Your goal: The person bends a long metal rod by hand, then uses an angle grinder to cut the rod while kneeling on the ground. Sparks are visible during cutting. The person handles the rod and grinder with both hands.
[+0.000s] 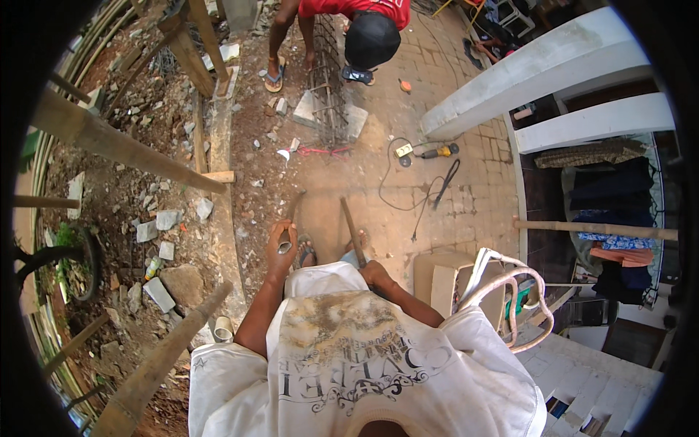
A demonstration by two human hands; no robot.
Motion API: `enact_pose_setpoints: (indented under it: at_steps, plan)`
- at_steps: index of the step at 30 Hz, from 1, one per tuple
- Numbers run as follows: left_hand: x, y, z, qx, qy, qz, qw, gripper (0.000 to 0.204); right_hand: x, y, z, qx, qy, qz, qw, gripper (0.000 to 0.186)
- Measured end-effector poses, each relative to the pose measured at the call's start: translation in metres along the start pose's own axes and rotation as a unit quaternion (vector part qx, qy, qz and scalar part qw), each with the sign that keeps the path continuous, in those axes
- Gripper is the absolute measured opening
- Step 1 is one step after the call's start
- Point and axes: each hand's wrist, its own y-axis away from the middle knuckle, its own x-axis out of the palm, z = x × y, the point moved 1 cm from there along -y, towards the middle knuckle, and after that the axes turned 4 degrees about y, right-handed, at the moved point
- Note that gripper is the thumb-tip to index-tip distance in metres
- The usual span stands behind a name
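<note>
My left hand (pixel 281 244) grips a slender dark bar (pixel 295 204) that ends in a hollow pipe-like piece (pixel 285 247) at the hand; its exact kind is unclear. My right hand (pixel 377 274) is closed on the lower end of a long brownish bar (pixel 349 226), which angles forward over the paving. Both hands are low in front of my stained white shirt, apart from each other, with my sandalled feet partly visible between them.
A co-worker in red (pixel 328 11) bends over a rebar cage (pixel 324 95) ahead. A yellow angle grinder (pixel 438 151) and cord lie on the paving. Rubble (pixel 167 218) and bamboo poles (pixel 135 149) fill the left; white columns (pixel 524 69), a box-like object (pixel 437 284) and clothes (pixel 608 211) are right.
</note>
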Motion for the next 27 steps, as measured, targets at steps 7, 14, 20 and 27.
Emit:
enact_pose_setpoints:
  at_steps: [7, 14, 20, 27]
  plan:
    - [-0.001, 0.023, -0.001, -0.049, 0.029, 0.019, 0.998, 0.014, 0.006, -0.007, -0.006, 0.008, 0.014, -0.010, 1.000, 0.044]
    - [0.000, 0.039, 0.001, -0.061, 0.042, 0.010, 0.997, 0.015, 0.007, -0.013, -0.036, 0.145, -0.252, 0.035, 0.956, 0.044]
    - [-0.003, 0.032, -0.006, -0.055, 0.009, -0.016, 0.998, 0.016, -0.053, 0.006, -0.077, 0.094, -0.302, 0.025, 0.948, 0.035]
    - [0.020, 0.000, 0.005, -0.086, -0.013, -0.015, 0.996, 0.020, -0.101, 0.021, -0.102, 0.069, -0.078, 0.066, 0.992, 0.038]
